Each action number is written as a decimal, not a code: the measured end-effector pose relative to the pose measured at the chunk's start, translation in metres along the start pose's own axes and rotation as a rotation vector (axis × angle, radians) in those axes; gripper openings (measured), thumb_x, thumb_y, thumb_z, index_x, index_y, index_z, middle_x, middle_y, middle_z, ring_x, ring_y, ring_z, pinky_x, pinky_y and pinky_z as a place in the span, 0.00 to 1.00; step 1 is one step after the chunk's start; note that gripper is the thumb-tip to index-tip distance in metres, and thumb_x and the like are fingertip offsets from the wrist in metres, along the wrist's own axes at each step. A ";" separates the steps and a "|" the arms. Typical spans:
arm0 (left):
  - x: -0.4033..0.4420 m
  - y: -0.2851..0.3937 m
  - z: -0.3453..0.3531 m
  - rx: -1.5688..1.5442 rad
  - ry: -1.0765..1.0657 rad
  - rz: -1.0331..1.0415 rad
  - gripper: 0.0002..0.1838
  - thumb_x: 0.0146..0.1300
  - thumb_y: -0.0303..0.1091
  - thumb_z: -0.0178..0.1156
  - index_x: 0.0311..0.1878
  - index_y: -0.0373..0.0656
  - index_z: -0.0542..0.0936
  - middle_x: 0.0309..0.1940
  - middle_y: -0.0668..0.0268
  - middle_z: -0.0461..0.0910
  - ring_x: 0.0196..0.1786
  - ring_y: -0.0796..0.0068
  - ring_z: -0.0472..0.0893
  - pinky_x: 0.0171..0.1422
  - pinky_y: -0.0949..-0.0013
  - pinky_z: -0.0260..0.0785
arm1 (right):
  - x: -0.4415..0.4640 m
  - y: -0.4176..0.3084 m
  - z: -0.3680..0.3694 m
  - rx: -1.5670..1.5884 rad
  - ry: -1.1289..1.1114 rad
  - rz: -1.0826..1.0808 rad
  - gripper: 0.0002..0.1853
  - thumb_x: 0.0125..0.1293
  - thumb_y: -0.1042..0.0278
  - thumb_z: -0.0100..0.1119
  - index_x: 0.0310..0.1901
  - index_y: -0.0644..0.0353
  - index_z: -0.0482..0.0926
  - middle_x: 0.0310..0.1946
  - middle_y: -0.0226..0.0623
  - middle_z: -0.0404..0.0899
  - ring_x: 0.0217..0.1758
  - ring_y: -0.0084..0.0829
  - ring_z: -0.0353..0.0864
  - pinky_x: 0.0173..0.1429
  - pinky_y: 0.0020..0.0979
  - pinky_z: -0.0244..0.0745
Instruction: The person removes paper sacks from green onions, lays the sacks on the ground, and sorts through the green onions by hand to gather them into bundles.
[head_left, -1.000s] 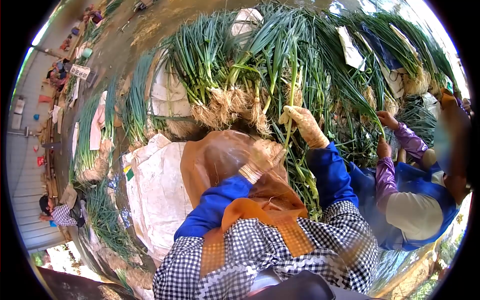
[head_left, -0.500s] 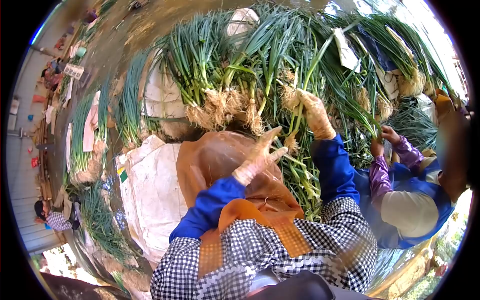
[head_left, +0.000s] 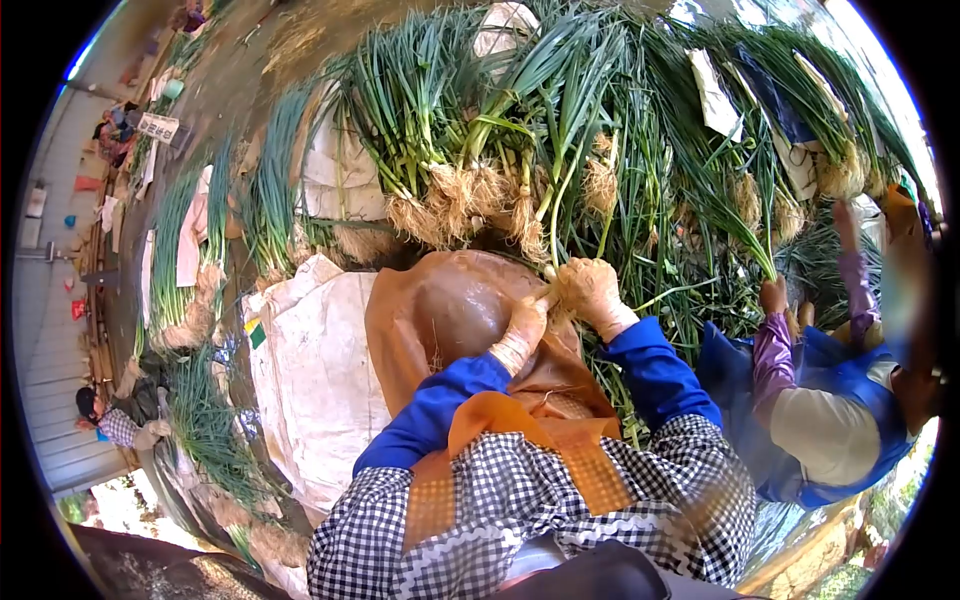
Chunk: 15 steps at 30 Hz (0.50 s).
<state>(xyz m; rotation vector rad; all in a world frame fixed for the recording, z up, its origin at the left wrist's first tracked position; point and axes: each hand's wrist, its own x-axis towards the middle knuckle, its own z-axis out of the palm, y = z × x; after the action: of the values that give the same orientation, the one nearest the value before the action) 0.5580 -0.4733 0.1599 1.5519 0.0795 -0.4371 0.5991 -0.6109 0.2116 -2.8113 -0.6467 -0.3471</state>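
My two hands meet over the brown apron (head_left: 455,300) in my lap. My right hand (head_left: 594,293) is closed around a green onion (head_left: 549,272), whose pale stem shows at the knuckles. At its root end my left hand (head_left: 527,325) pinches, fingers pressed together; the exact grip is partly hidden. Wispy roots show between the hands. Just beyond lies a heap of green onions (head_left: 440,110), their bushy tan roots (head_left: 450,200) toward me. A single root cluster (head_left: 600,185) lies above my right hand.
A white sack (head_left: 315,370) lies to my left, with more onion bundles (head_left: 185,290) past it. At right, a co-worker in purple sleeves (head_left: 775,355) and a blue apron holds onions by the stems. Loose leaves (head_left: 690,290) cover the ground between us.
My left hand was open with fingers spread and is now closed at the root end. The right hand has moved down toward my lap with the onion. The co-worker's hands have moved apart.
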 end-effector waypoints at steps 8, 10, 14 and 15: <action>0.010 0.052 -0.033 -0.327 0.052 -0.133 0.19 0.57 0.23 0.48 0.53 0.42 0.73 0.39 0.67 0.77 0.39 0.81 0.74 0.45 0.79 0.67 | 0.009 0.013 -0.007 0.362 -0.406 0.237 0.11 0.60 0.58 0.48 0.37 0.51 0.77 0.25 0.36 0.79 0.29 0.38 0.79 0.34 0.37 0.75; 0.023 0.052 -0.060 -0.696 -0.160 -0.191 0.16 0.60 0.25 0.49 0.52 0.43 0.74 0.34 0.64 0.77 0.31 0.78 0.75 0.37 0.77 0.70 | 0.021 0.039 0.026 0.257 -0.035 0.300 0.16 0.62 0.54 0.46 0.40 0.56 0.77 0.27 0.39 0.79 0.35 0.38 0.79 0.39 0.37 0.74; 0.039 0.063 -0.089 -0.730 -0.287 -0.256 0.17 0.57 0.31 0.50 0.51 0.37 0.71 0.22 0.69 0.67 0.21 0.78 0.67 0.24 0.78 0.62 | 0.086 0.046 0.079 1.189 -0.441 0.936 0.17 0.62 0.53 0.52 0.39 0.60 0.77 0.26 0.34 0.79 0.23 0.27 0.77 0.26 0.27 0.72; 0.039 0.084 -0.090 -0.856 -0.363 -0.345 0.20 0.54 0.33 0.49 0.50 0.36 0.70 0.22 0.69 0.65 0.20 0.79 0.63 0.22 0.78 0.58 | 0.091 0.051 0.104 1.176 -0.324 0.919 0.17 0.62 0.53 0.54 0.36 0.61 0.77 0.24 0.33 0.78 0.20 0.26 0.74 0.23 0.26 0.69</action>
<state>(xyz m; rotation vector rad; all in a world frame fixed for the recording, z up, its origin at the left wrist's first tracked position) 0.6412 -0.3974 0.2235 0.6002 0.2224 -0.8220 0.7201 -0.5898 0.1297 -1.7080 0.3683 0.5113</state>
